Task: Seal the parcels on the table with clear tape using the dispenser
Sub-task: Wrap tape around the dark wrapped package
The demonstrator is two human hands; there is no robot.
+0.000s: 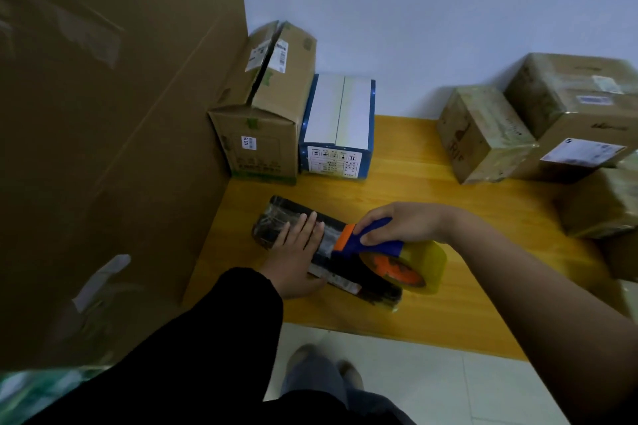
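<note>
The left hand (297, 252), at mid-frame, lies flat, palm down, fingers straight, on a black-sleeved arm from the lower left. Just right of it the right hand (404, 222) curls round the dispenser (376, 247) handle, bare forearm running to the lower right.

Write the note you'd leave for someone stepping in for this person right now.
Left hand lies flat on the black parcel, pressing it to the table.
Right hand grips the tape dispenser, its front end on the parcel's top.
Done: tape partly laid on this parcel; boxes at right look tape-wrapped.
Left: finish this strip; the brown box at the back gapes at its top seam; blue-and-white box beside it is unclear.
</note>
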